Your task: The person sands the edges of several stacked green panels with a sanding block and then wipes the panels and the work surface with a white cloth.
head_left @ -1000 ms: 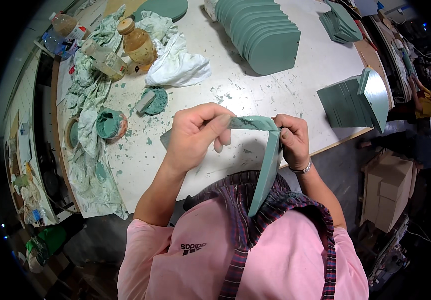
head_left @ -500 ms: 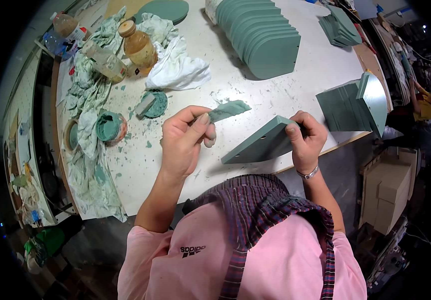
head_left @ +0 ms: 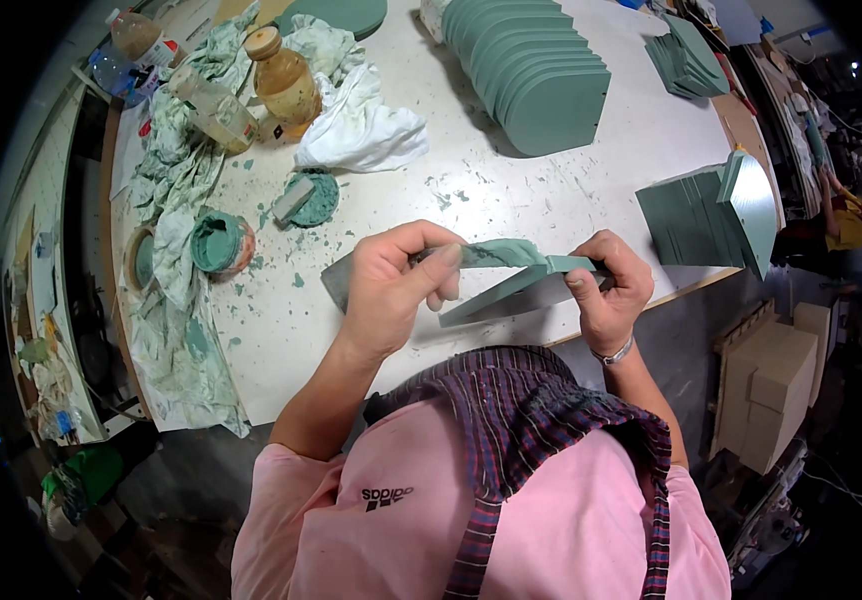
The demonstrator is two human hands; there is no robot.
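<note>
My left hand [head_left: 396,285] pinches a flat putty knife [head_left: 337,284] that sticks out on both sides of the fingers. Thick green putty [head_left: 507,252] coats its far end, which meets the top edge of a green-painted board [head_left: 516,297]. That board is gripped at its right end by my right hand [head_left: 611,288], thumb on the near face and fingers behind. It is tilted up over the table's near edge. Left of my hands stand an open tub of green putty [head_left: 219,243] and a putty-smeared lid [head_left: 319,200] with a grey scraper [head_left: 294,200] lying on it.
A long row of round-ended green boards [head_left: 551,105] stands at the back. More boards [head_left: 686,215] are stacked at right. Stained rags [head_left: 371,125] and bottles [head_left: 284,85] crowd the left. Cardboard boxes [head_left: 773,385] sit beyond the right edge; a person [head_left: 844,222] is farther off.
My left hand has moved right and slightly down, bringing the putty-loaded knife onto the board's top edge. My right hand keeps its hold, with the board nearly where it was.
</note>
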